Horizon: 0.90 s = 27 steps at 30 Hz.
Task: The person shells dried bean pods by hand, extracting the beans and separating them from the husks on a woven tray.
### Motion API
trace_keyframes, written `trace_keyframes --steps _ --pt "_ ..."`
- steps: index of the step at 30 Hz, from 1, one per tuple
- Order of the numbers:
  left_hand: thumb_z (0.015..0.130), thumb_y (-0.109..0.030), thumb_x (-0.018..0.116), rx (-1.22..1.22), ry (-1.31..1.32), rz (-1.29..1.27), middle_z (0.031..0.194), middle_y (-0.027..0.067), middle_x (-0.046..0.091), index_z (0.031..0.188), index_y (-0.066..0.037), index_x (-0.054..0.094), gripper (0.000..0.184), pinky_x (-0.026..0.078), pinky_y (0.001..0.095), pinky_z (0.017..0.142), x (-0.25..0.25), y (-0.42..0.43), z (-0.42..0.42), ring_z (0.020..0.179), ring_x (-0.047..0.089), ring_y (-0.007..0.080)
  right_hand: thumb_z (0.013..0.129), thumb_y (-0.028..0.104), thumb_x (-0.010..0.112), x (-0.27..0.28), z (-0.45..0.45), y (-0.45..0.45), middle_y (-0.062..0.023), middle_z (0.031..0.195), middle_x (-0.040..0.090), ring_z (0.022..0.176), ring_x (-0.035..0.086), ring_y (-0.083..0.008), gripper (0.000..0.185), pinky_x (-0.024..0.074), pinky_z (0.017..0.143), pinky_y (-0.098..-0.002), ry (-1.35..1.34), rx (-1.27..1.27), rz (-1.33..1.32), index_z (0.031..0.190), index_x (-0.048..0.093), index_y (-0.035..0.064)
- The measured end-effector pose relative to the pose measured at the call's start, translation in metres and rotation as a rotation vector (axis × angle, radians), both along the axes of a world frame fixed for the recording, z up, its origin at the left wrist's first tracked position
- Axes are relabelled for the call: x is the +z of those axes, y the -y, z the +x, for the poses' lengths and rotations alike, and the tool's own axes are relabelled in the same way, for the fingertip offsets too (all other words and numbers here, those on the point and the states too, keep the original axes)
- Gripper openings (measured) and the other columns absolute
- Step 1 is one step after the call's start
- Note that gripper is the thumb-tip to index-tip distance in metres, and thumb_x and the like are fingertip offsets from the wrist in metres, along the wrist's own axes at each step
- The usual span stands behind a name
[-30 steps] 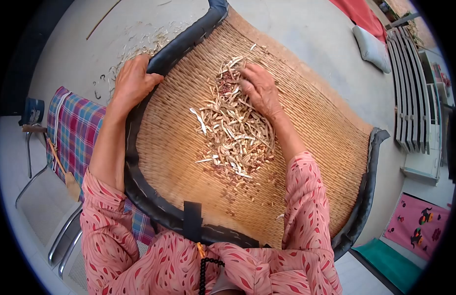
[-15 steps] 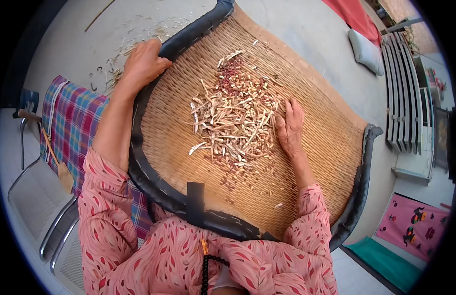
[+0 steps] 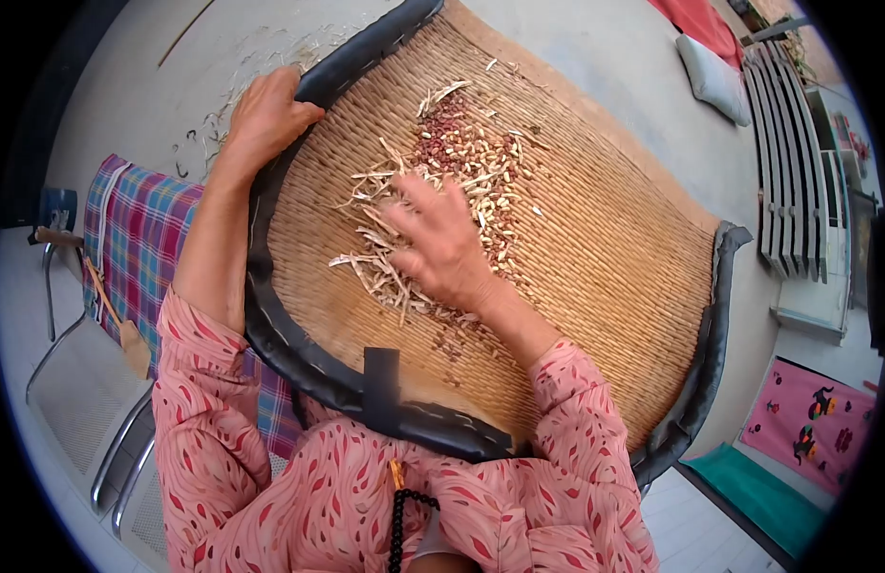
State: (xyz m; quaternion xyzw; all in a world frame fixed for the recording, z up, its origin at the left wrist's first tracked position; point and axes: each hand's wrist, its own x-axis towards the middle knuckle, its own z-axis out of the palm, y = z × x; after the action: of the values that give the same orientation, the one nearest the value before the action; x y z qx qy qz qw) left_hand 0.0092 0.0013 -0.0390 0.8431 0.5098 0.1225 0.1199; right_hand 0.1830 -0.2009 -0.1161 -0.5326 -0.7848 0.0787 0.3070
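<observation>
A wide woven winnowing basket [image 3: 595, 277] with a padded black rim lies tilted against my front. My left hand [image 3: 268, 119] is closed around the rim at its far left, thumb on the inner side. On the weave lies a heap of dry, split pods [image 3: 371, 253], with red and pale beans [image 3: 461, 143] beyond and to the right of it. My right hand [image 3: 437, 239] is over the pods, palm down, fingers apart and slightly blurred, touching the heap. Some pods are hidden beneath it.
Pod scraps [image 3: 227, 110] litter the floor on the left, near a stick [image 3: 186, 33]. A checked cloth [image 3: 146, 220] hangs over a metal chair [image 3: 84, 411]. At the right are a cushion [image 3: 712, 81], stacked slats [image 3: 786, 162] and a pink mat [image 3: 810, 420].
My right hand has moved left from beside the heap onto it, and the pods have shifted left, baring more beans on the right. My left hand keeps its hold on the rim.
</observation>
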Motion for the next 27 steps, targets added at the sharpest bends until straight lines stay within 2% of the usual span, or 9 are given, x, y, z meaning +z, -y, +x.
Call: trace_keyframes --steps 5,10,11,14,18,20,22,24,27 --pt "0.068 -0.026 0.069 0.014 -0.034 -0.058 0.093 0.0221 0.059 0.084 0.002 0.056 0.035 0.043 0.045 0.077 0.0 -0.004 0.0 0.093 0.054 0.0399 0.091 0.048 0.039 -0.024 0.049 -0.045 -0.0179 0.135 0.035 0.127 0.033 -0.0305 0.054 0.02 0.105 -0.0543 0.028 -0.278 -0.115 0.125 0.046 0.007" --pt "0.068 -0.025 0.069 0.005 -0.025 -0.022 0.092 0.0234 0.059 0.084 0.002 0.056 0.034 0.044 0.0458 0.076 -0.003 -0.005 0.0 0.091 0.053 0.0417 0.09 0.053 0.033 -0.005 -0.023 -0.003 -0.0189 0.133 0.036 0.125 0.034 -0.0323 0.058 0.0195 0.105 -0.0529 0.112 0.039 -0.176 0.124 0.047 0.0073" --pt "0.068 -0.025 0.069 0.005 -0.024 -0.023 0.091 0.0236 0.059 0.084 0.002 0.056 0.034 0.044 0.0459 0.075 -0.003 -0.005 -0.001 0.091 0.054 0.0421 0.083 0.041 0.053 0.002 -0.029 0.008 -0.017 0.132 0.037 0.123 0.035 -0.0308 0.051 0.025 0.101 -0.0496 0.029 0.084 -0.174 0.122 0.049 0.0083" --pt "0.068 -0.025 0.068 -0.011 -0.034 -0.023 0.089 0.0242 0.06 0.083 0.003 0.057 0.033 0.044 0.0462 0.074 0.0 -0.005 0.0 0.089 0.055 0.0429 0.082 0.029 0.056 0.005 -0.034 0.043 -0.0152 0.129 0.041 0.122 0.037 -0.029 0.044 0.0312 0.097 -0.0473 0.151 0.225 -0.203 0.12 0.05 0.0079" --pt "0.068 -0.025 0.067 -0.022 -0.097 -0.029 0.087 0.0245 0.06 0.082 0.003 0.059 0.032 0.045 0.0464 0.073 0.007 -0.004 0.004 0.085 0.057 0.0427 0.079 0.01 0.056 -0.005 -0.024 0.059 -0.0135 0.109 0.053 0.103 0.05 -0.0212 0.027 0.0402 0.08 -0.0403 0.142 0.116 -0.089 0.106 0.056 0.0073" --pt "0.068 -0.024 0.066 -0.033 -0.096 0.001 0.087 0.024 0.061 0.085 0.002 0.06 0.032 0.046 0.0463 0.072 0.006 -0.006 0.005 0.084 0.057 0.0419 0.083 0.004 0.052 -0.005 -0.012 0.054 -0.0056 0.076 0.056 0.068 0.056 -0.0125 0.01 0.0441 0.048 -0.0241 -0.038 -0.035 -0.121 0.091 0.058 0.0057" --pt "0.069 -0.024 0.066 -0.051 -0.077 0.037 0.084 0.0231 0.06 0.083 0.002 0.057 0.031 0.045 0.0455 0.07 0.003 -0.005 0.004 0.082 0.057 0.0407 0.087 0.007 0.052 -0.003 0.005 0.043 -0.0058 0.069 0.056 0.055 0.053 -0.0095 0.009 0.0424 0.038 -0.02 -0.265 -0.174 -0.161 0.091 0.059 0.0054" --pt "0.071 -0.023 0.067 -0.078 -0.035 0.084 0.079 0.0218 0.058 0.078 0.004 0.052 0.032 0.042 0.0439 0.067 0.0 -0.004 0.002 0.079 0.056 0.0391 0.089 0.013 0.053 0.014 0.022 0.037 -0.0062 0.067 0.056 0.05 0.052 -0.0088 0.009 0.0443 0.036 -0.0193 -0.489 -0.312 -0.222 0.089 0.06 0.0068" --pt "0.071 -0.023 0.067 -0.117 -0.015 0.114 0.08 0.0226 0.058 0.081 0.003 0.052 0.032 0.042 0.0446 0.068 -0.005 -0.005 -0.001 0.081 0.056 0.0397 0.086 0.012 0.057 0.038 0.05 0.037 -0.0062 0.076 0.06 0.059 0.056 -0.0121 0.005 0.0456 0.041 -0.0233 -0.223 -0.482 -0.257 0.086 0.061 0.0077"
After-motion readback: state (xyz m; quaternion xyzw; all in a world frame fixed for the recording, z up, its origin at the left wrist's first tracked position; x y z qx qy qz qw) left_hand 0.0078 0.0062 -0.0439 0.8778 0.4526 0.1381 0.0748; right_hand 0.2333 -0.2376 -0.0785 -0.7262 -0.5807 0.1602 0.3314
